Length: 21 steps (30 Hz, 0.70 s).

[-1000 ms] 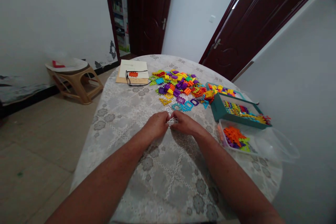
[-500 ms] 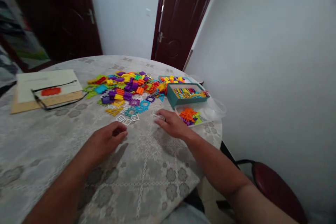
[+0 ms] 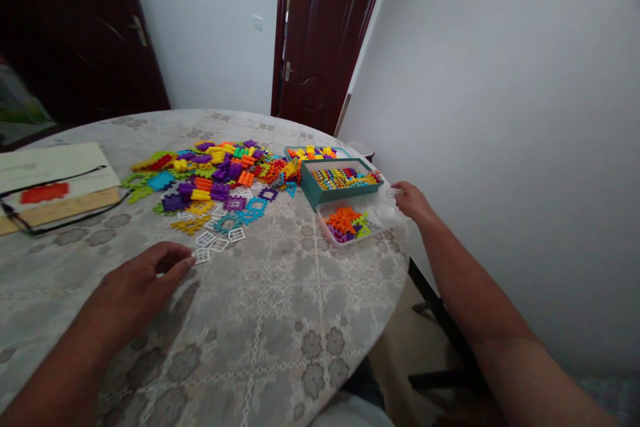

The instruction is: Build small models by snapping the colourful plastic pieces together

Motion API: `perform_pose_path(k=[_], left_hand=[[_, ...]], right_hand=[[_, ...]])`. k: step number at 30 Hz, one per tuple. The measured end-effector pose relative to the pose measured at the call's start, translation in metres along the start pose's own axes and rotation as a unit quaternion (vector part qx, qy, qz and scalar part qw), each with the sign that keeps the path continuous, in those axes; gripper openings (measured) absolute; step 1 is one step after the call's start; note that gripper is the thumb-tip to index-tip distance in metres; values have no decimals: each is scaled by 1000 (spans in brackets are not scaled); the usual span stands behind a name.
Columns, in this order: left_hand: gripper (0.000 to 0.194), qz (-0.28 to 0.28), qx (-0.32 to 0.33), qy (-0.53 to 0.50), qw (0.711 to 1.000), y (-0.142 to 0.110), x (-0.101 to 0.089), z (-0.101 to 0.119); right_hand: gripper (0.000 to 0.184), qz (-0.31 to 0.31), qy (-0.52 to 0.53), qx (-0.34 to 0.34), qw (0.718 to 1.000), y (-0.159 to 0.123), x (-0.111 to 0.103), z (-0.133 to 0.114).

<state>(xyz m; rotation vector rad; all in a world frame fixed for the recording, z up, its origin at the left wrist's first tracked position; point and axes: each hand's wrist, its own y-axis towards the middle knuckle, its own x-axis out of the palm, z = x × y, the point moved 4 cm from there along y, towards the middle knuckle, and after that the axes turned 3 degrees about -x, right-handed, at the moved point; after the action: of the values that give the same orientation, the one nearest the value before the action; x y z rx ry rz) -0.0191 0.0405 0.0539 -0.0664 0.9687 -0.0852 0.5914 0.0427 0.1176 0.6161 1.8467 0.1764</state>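
Observation:
My left hand [image 3: 150,280] is over the near left of the table, its thumb and forefinger closed at the edge of a white lattice window piece [image 3: 201,255]. More white window pieces [image 3: 219,245] lie flat just beyond its fingertips. Far over to the right, my right hand [image 3: 411,202] pinches a small whitish piece [image 3: 393,192], blurred, which looks like another window piece. That hand is beside the clear plastic box [image 3: 327,235] and its translucent lid part, above the table's right edge. Orange, purple and green toy pieces [image 3: 344,220] lie inside the clear box.
A heap of colourful plastic building pieces [image 3: 220,167] covers the table's middle. Behind the clear box stand a teal box [image 3: 315,192] of beads and another teal tray [image 3: 290,152]. Eyeglasses [image 3: 35,230] rest on papers [image 3: 75,160] at left. A wall rises close at right.
My right hand has moved right, from the tabletop before the clear box to beyond its right end. My left hand stays near the white window pieces. The view has turned to the right.

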Motion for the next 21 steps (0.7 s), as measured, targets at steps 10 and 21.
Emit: perform_pose_path(k=[10, 21], left_hand=[[40, 43, -5, 40, 998, 1, -4, -6], [38, 55, 83, 149, 984, 0, 16, 4]], right_hand=[[43, 79, -51, -45, 995, -6, 0, -4], [28, -198, 214, -241, 926, -94, 84, -233]])
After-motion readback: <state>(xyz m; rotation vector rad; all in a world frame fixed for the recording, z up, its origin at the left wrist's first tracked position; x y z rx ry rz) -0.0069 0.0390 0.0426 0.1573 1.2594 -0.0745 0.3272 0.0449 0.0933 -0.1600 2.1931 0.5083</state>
